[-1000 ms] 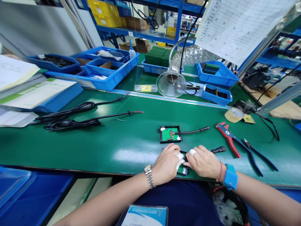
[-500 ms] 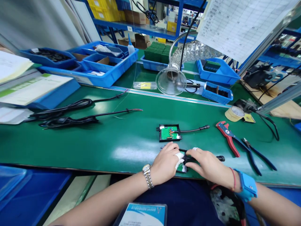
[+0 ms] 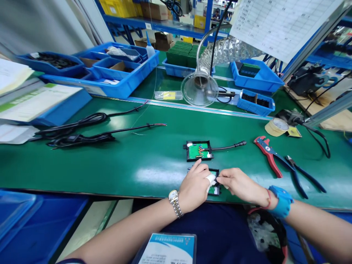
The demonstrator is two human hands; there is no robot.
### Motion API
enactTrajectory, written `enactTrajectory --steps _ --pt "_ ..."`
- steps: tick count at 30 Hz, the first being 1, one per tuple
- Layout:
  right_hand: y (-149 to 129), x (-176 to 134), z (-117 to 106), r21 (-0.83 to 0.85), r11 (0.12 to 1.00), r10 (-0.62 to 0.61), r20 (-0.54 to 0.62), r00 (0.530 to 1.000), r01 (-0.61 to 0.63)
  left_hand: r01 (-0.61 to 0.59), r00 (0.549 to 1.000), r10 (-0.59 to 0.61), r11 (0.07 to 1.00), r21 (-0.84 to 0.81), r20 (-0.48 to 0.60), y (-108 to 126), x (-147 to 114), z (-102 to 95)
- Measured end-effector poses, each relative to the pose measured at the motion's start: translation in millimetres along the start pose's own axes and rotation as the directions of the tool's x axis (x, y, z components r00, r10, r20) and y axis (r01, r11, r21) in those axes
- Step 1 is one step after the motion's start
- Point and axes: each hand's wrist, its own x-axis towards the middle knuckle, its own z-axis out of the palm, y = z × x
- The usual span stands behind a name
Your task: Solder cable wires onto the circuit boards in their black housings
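Near the table's front edge lies a black plastic case with a green circuit board (image 3: 213, 190), partly covered by my hands. My left hand (image 3: 194, 185) is closed over its left side, with white coverings on some fingers. My right hand (image 3: 238, 184) pinches at the case's right edge, where a dark bit of cable shows at the fingertips; the rest is hidden. Just beyond sits a second open case (image 3: 198, 150), its board joined by coloured wires to a short black cable (image 3: 229, 147).
Red-and-blue wire strippers (image 3: 271, 156) and cutters (image 3: 306, 174) lie to the right, near a tape roll (image 3: 276, 127). Black cables (image 3: 82, 138) lie at left. A clear extraction hood (image 3: 199, 90) hangs at the back among blue bins (image 3: 137, 79).
My right hand has shifted slightly left and its fingers have drawn together at the case's edge. The black cable end that stuck out past it is now out of sight. My left hand stays on the case.
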Motion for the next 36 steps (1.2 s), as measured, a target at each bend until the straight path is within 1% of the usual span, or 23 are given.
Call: enactTrajectory --steps 1,3,7,9,11,12,14,15,16,17,18,20,22,23,25,28,31,34,36 --pt "0 3 -1 0.103 0.992 0.070 0.049 0.996 -0.075 -0.001 1.000 0.001 1.000 0.004 -0.003 0 0 -0.1" --pt "1 8 -2 0.237 0.954 0.160 0.114 0.981 -0.183 -0.006 1.000 0.006 1.000 0.016 -0.012 1 0 -0.3" --pt "6 13 -1 0.353 0.883 0.249 0.202 0.947 -0.308 -0.018 0.999 0.021 0.998 0.066 -0.040 2 -1 -0.3" --pt "7 12 -3 0.362 0.872 0.254 0.237 0.938 -0.328 -0.018 0.998 0.024 0.996 0.091 -0.057 3 -1 0.5" --pt "8 9 -8 0.310 0.911 0.206 0.225 0.952 -0.271 -0.011 0.997 0.019 0.995 0.104 -0.071 5 0 1.7" --pt "9 6 -10 0.253 0.945 0.156 0.202 0.967 -0.206 -0.005 0.997 0.013 0.995 0.100 -0.077 5 0 2.2" --pt "13 0 -13 0.085 0.996 -0.011 0.105 0.994 0.002 0.007 0.995 0.000 0.998 0.069 -0.096 6 0 1.9" --pt "16 -3 -14 -0.016 0.993 -0.120 0.043 0.992 0.121 0.006 0.995 -0.002 0.999 0.044 -0.101 6 -1 0.7" --pt "20 -5 -12 -0.113 0.968 -0.227 -0.021 0.974 0.224 0.001 0.995 0.000 1.000 0.017 -0.102 5 -1 -1.4" --pt "25 -6 -10 -0.202 0.931 -0.325 -0.083 0.942 0.304 -0.007 0.995 0.006 1.000 -0.008 -0.096 4 -2 -4.3" --pt "30 -7 -7 -0.283 0.890 -0.406 -0.133 0.904 0.358 -0.020 0.997 0.018 0.999 -0.027 -0.081 1 -4 -7.7" --pt "39 -7 2 -0.409 0.818 -0.507 -0.185 0.842 0.404 -0.048 0.999 0.047 0.998 -0.045 -0.023 -4 -8 -14.7" --pt "45 -7 9 -0.500 0.767 -0.552 -0.194 0.811 0.402 -0.072 0.996 0.074 0.997 -0.035 0.041 -11 -11 -19.4" --pt "47 -7 12 -0.547 0.740 -0.562 -0.183 0.806 0.392 -0.087 0.994 0.088 0.996 -0.018 0.072 -15 -12 -20.3" --pt "46 -9 15 -0.654 0.668 -0.568 -0.140 0.811 0.355 -0.126 0.986 0.121 0.991 0.034 0.116 -20 -14 -19.5" --pt "41 -11 16 -0.785 0.540 -0.553 -0.058 0.831 0.304 -0.200 0.972 0.182 0.972 0.122 0.146 -21 -15 -16.0" --pt "35 -12 13 -0.834 0.449 -0.552 0.023 0.834 0.321 -0.225 0.967 0.198 0.958 0.177 0.157 -18 -15 -14.7" --pt "29 -11 11 -0.833 0.410 -0.527 0.116 0.842 0.372 -0.216 0.967 0.180 0.953 0.211 0.178 -13 -14 -15.9" --pt "26 -10 10 -0.830 0.397 -0.507 0.157 0.848 0.391 -0.243 0.958 0.199 0.946 0.215 0.207 -12 -12 -16.6"
